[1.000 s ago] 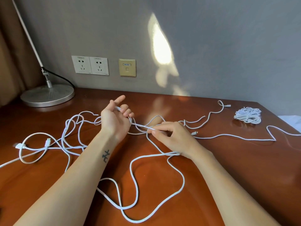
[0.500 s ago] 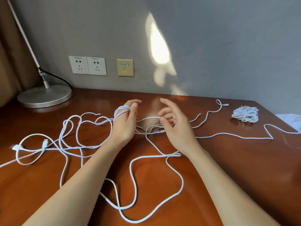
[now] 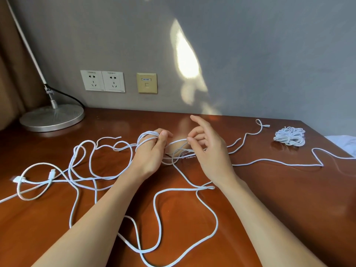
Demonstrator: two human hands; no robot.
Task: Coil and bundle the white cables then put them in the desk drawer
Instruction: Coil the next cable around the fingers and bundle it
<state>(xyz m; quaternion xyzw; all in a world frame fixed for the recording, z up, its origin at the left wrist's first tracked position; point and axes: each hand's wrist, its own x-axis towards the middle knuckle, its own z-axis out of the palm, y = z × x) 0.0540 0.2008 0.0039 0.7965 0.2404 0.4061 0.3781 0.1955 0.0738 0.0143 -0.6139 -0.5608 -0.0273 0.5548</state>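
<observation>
White cable [image 3: 185,189] sprawls in loose loops over our desk [image 3: 269,199], with turns wound round the curled fingers of our left hand [image 3: 152,154], a strand pinched at the thumb tip of our right hand [image 3: 212,154], its forefinger straight, and a finished coil [image 3: 290,136] lying well apart to the right.

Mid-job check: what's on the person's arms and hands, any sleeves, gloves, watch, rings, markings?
Nothing worn shows. The left forearm and right forearm are bare to the wrists: no sleeves, no watch. The left hand and right hand wear no gloves or rings, and no markings show on the sides facing the camera.
</observation>
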